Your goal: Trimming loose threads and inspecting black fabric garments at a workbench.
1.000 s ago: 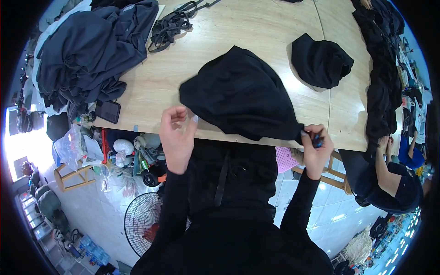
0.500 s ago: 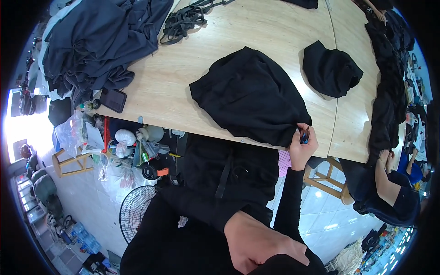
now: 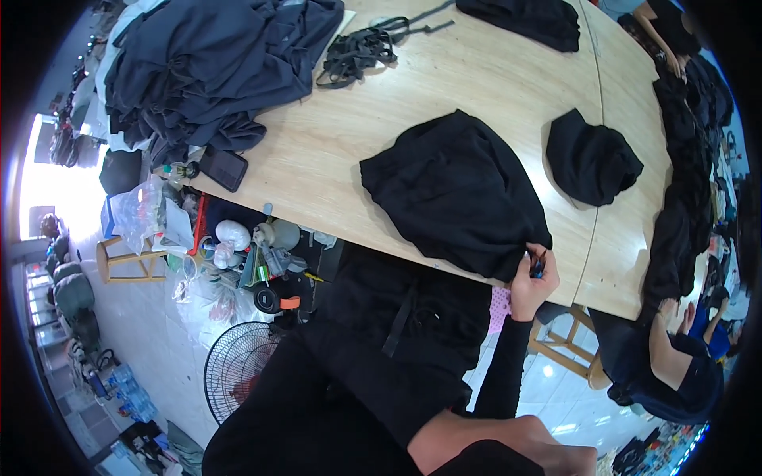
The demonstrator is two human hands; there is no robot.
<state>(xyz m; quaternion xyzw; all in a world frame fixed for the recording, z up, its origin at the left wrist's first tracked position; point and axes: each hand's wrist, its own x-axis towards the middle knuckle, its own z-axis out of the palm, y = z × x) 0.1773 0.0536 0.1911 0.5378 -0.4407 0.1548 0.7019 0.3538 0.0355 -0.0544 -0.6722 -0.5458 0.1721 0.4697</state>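
A black garment (image 3: 460, 194) lies bunched on the table, its near right corner at my right hand (image 3: 533, 287). That hand is closed round a small blue-and-dark tool (image 3: 538, 268), mostly hidden by the fingers. Its fingertips touch the garment's edge; whether they also pinch the cloth I cannot tell. My left arm crosses low in front of my body, and my left hand (image 3: 500, 443) is by my right upper arm at the lower edge. Its fingers are hidden.
The wooden table (image 3: 317, 170) bears a smaller black cloth piece (image 3: 591, 159), dark blue fabric (image 3: 214, 71), black straps (image 3: 361, 55) and a phone (image 3: 224, 169). A fan (image 3: 238, 369) stands below left. A co-worker's hand (image 3: 667, 313) is at black cloth on the right.
The view has shifted, so the table things appear lower and farther right. My left hand has moved right and down at the lower edge. My right hand stays at the garment's corner.
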